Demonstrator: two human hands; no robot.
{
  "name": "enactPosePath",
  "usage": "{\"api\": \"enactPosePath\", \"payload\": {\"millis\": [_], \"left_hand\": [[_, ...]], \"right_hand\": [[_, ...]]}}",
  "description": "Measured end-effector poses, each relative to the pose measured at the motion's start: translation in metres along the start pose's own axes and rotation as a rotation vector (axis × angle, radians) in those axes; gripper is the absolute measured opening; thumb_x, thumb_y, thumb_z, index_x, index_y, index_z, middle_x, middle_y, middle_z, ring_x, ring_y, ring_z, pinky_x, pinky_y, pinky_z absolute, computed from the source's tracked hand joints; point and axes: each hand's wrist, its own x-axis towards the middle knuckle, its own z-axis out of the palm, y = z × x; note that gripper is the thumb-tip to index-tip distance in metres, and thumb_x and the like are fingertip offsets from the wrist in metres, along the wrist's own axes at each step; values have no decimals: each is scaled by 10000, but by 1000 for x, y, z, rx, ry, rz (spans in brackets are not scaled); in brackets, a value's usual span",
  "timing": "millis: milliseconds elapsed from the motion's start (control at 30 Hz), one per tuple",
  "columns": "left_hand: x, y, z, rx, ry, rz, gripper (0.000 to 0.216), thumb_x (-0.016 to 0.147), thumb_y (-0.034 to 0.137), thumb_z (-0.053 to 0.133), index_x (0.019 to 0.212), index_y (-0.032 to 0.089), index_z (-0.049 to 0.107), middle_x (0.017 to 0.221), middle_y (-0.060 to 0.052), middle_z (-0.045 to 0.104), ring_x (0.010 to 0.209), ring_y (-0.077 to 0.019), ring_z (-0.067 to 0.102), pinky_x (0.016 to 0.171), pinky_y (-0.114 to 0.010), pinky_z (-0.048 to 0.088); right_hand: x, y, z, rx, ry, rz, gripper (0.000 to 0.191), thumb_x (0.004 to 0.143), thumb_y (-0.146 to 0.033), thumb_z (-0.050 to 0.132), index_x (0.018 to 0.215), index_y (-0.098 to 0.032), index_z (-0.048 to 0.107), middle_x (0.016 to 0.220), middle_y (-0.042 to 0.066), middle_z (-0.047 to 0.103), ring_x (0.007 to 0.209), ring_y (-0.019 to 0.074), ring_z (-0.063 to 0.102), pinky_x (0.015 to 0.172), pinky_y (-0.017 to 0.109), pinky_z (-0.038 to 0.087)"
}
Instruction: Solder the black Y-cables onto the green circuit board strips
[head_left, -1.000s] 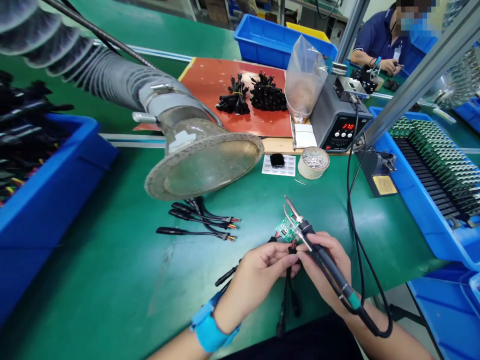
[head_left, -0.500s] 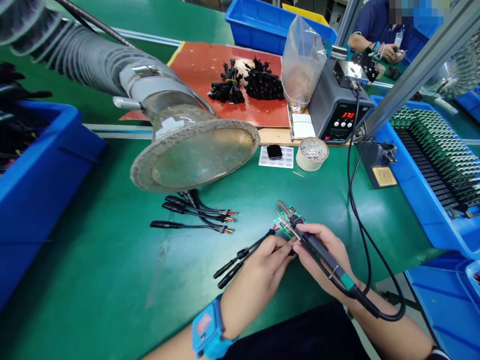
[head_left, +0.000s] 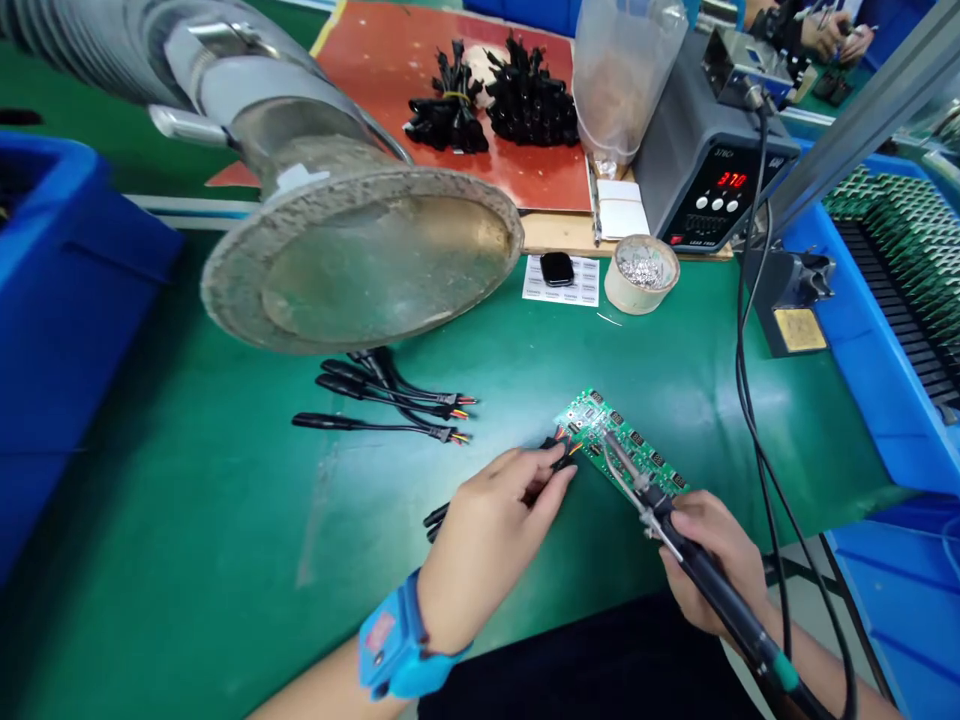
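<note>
A green circuit board (head_left: pixel 637 440) lies slanted on the green bench top. My right hand (head_left: pixel 716 550) is closed round a soldering iron (head_left: pixel 705 570), and its tip and thin metal feed tube lie over the board's left part. With thumb and fingers pinched, my left hand (head_left: pixel 502 530) holds a black cable (head_left: pixel 556 455) whose red and yellow wire ends are at the board's left edge. Whether the wires touch the board I cannot tell. Other black cable ends (head_left: pixel 436 520) show beyond the left hand, their middle hidden by it.
Several loose black cables (head_left: pixel 375 425) lie to the left, under a fume extractor hood (head_left: pixel 360 270). A soldering station (head_left: pixel 720 190) reading 370, a round tub (head_left: pixel 641 285), an iron stand (head_left: pixel 795 310) and a blue bin of boards (head_left: pixel 892 270) stand at the right. A co-worker's hands (head_left: pixel 836 40) show behind.
My right hand has moved right and down with the soldering iron, uncovering more of the circuit board. My left hand has shifted slightly left and now pinches the cable near its wires. The view has tilted down.
</note>
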Motion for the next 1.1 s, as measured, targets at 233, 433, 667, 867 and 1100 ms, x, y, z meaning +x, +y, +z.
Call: {"api": "enactPosePath", "payload": {"millis": [233,433,667,867,1100], "left_hand": [[-2,1,3,329,-35,110,238,884,282,482,967,158,666,745,-34,647,578,-136,623,532,-246,494],[-3,0,4,350,-41,129,236,884,281,482,960,150,664,723,-32,636,578,-141,617,531,-252,493],[-3,0,5,350,-37,125,230,880,273,489,968,147,660,740,-35,637,595,-147,626,555,-261,513],[-3,0,6,356,-23,136,228,877,271,494,973,147,660,743,-37,641,595,-147,628,568,-264,528],[-4,0,7,393,-9,165,219,877,262,496,966,144,657,737,-37,643,595,-145,629,561,-255,521]], "right_hand": [[0,-5,-2,-134,-105,-90,602,728,-38,511,1296,-206,400,661,14,603,529,158,541,491,290,495],[-2,-1,1,-178,-143,-100,578,760,-89,513,1310,-215,383,675,11,598,520,154,526,488,291,496],[-4,-1,0,-177,-165,-96,622,741,-64,546,1323,-202,377,683,11,593,528,154,524,489,299,493],[-4,0,0,-182,-186,-70,557,771,-87,523,1298,-206,388,679,9,598,525,150,531,488,294,502],[-2,-1,-1,-171,-196,-62,559,775,-78,515,1302,-208,381,665,11,601,529,146,529,491,283,512]]}}
